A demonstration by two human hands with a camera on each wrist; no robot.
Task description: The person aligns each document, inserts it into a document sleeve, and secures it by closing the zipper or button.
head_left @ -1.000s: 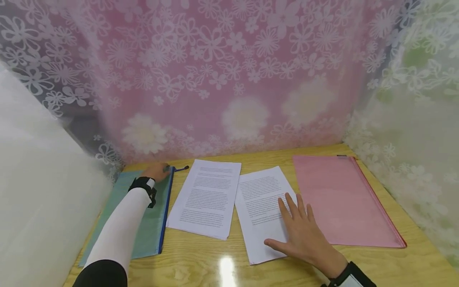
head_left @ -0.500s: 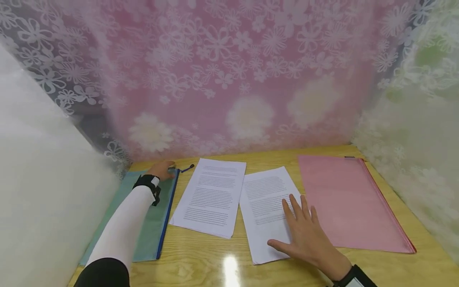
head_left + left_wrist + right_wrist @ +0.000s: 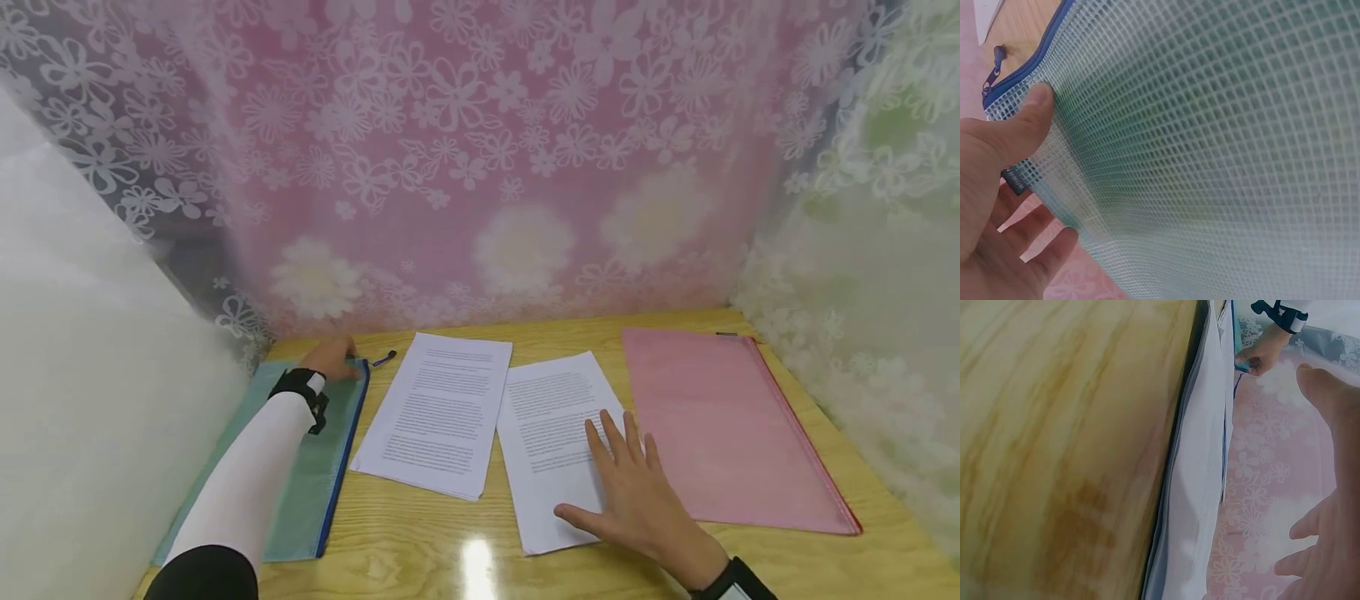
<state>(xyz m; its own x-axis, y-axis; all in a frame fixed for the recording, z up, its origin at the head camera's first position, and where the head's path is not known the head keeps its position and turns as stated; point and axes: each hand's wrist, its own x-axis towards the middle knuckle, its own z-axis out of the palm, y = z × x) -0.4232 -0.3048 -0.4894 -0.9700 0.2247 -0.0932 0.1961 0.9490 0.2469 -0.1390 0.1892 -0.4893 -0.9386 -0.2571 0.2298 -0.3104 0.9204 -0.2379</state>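
Observation:
My left hand is at the far zipper corner of a green mesh zipper pouch. In the left wrist view, the thumb of my left hand lies on the mesh pouch and the fingers are behind it, pinching the corner beside a small dark tag. The blue zipper ends there in a dangling pull. My right hand, fingers spread, is over the lower right of a printed paper stack. The right wrist view shows that palm beside the sheets' edges.
Another printed paper stack lies between the pouch and the right-hand stack. At the right is a pink zipper pouch with a red edge. The wooden table is bordered by flowered curtains behind and at the sides.
The left hand and the green mesh pouch have shifted slightly left and toward me since half a second ago. The right hand stays over the right paper stack.

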